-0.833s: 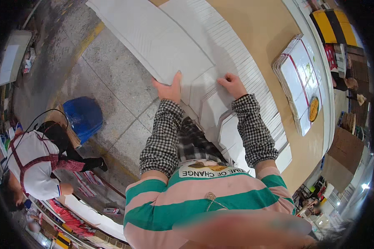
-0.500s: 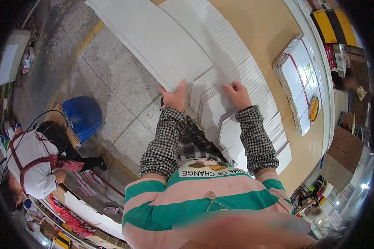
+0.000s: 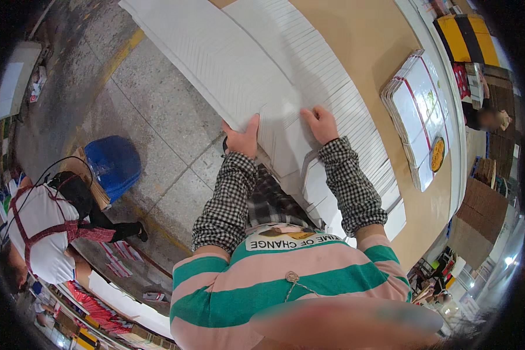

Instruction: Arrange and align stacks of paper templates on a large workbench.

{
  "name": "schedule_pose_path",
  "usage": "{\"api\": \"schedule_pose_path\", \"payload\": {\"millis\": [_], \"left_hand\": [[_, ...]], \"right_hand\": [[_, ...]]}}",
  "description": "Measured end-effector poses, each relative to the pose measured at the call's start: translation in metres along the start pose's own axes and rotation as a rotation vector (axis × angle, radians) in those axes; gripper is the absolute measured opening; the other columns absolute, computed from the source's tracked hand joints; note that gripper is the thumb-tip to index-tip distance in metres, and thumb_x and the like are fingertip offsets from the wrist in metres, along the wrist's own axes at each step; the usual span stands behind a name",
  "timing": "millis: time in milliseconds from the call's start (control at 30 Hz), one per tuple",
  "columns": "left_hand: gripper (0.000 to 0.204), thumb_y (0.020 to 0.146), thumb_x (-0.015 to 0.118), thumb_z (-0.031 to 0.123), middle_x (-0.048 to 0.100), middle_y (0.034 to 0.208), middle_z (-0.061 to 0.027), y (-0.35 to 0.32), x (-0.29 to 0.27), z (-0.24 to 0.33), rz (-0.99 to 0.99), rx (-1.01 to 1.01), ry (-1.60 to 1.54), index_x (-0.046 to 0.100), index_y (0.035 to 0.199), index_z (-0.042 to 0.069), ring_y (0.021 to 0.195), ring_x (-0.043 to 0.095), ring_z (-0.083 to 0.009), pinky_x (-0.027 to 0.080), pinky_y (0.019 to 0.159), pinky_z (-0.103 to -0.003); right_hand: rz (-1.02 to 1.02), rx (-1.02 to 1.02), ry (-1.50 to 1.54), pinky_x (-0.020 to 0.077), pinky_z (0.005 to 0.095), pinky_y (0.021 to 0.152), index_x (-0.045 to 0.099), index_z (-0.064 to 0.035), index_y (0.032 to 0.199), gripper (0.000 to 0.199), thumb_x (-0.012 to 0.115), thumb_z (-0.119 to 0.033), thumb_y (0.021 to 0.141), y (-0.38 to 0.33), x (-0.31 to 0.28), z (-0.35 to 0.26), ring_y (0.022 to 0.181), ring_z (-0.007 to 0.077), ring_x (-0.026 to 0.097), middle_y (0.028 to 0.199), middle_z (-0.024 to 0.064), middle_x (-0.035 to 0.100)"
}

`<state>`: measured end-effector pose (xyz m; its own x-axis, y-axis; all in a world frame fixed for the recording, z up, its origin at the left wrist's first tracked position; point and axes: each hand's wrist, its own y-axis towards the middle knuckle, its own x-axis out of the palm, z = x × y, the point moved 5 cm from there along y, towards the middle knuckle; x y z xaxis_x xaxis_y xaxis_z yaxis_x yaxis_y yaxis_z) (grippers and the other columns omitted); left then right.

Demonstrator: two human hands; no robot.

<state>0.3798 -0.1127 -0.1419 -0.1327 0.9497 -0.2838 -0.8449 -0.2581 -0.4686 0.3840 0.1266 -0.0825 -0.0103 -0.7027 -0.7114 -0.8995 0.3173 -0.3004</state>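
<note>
Long, overlapping rows of white card sheets [image 3: 224, 64] are fanned out in front of me. My left hand [image 3: 243, 139] is closed on the near left edge of the sheets, its thumb on top and its fingers around the side. Over the right part of the fan, my right hand [image 3: 322, 125] is closed with curled fingers, its thumb and forefinger at the edge of a sheet. The fingertips' exact hold there is hard to see. Between the two hands, the near ends of several sheets lie tilted over one another.
The tan tabletop [image 3: 356, 29] carries a strapped stack of white printed card [image 3: 417, 116] to the right. On the floor at left stands a blue bin [image 3: 114, 166], with a bending co-worker [image 3: 46, 233] beside it. Brown cartons [image 3: 478, 216] stand beyond the table.
My right hand has moved left and slightly away from me, nearer my left hand. The sheet ends between my hands have shifted left and overlap differently. My left hand has barely moved.
</note>
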Motion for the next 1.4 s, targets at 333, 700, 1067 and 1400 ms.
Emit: {"api": "schedule_pose_path", "payload": {"millis": [333, 700, 1067, 1400], "left_hand": [[0.081, 0.067, 0.072, 0.032, 0.047, 0.117, -0.0202, -0.004, -0.001, 0.006, 0.014, 0.000, -0.103, 0.029, 0.124, -0.007, 0.106, 0.048, -0.0268, 0.039, 0.090, -0.033], [0.086, 0.066, 0.071, 0.039, 0.050, 0.116, -0.0210, 0.007, 0.009, -0.002, -0.086, 0.104, -0.195, 0.028, 0.126, -0.005, 0.107, 0.049, -0.0296, 0.038, 0.090, -0.035], [0.081, 0.065, 0.073, 0.034, 0.053, 0.112, -0.0197, 0.005, 0.008, 0.000, 0.009, 0.046, -0.180, 0.032, 0.123, -0.005, 0.105, 0.051, -0.0276, 0.039, 0.090, -0.033], [0.079, 0.066, 0.073, 0.029, 0.050, 0.116, -0.0192, -0.004, -0.001, 0.015, 0.122, 0.135, -0.093, 0.030, 0.124, -0.006, 0.105, 0.051, -0.0260, 0.039, 0.090, -0.033]], "right_hand": [[-0.015, 0.004, 0.036, 0.0335, 0.0301, 0.049, 0.047, 0.0019, 0.066, 0.040, 0.062, -0.033, 0.078, -0.003, 0.006, 0.000, 0.053, 0.0137, 0.036, 0.053, 0.0062, 0.040], [-0.123, 0.182, -0.043, 0.0402, 0.0326, 0.054, 0.053, 0.0017, 0.064, 0.044, 0.066, -0.040, 0.070, -0.005, -0.017, 0.005, 0.058, 0.0190, 0.052, 0.059, 0.0108, 0.055], [-0.227, 0.089, 0.279, 0.0321, 0.0259, 0.050, 0.048, -0.0011, 0.064, 0.032, 0.062, -0.026, 0.077, -0.014, -0.011, 0.017, 0.056, 0.0075, 0.036, 0.056, -0.0029, 0.039], [-0.249, 0.036, 0.216, 0.0296, 0.0247, 0.053, 0.044, -0.0013, 0.067, 0.031, 0.057, -0.025, 0.081, -0.013, -0.001, 0.021, 0.060, 0.0071, 0.032, 0.060, -0.0021, 0.034]]}}
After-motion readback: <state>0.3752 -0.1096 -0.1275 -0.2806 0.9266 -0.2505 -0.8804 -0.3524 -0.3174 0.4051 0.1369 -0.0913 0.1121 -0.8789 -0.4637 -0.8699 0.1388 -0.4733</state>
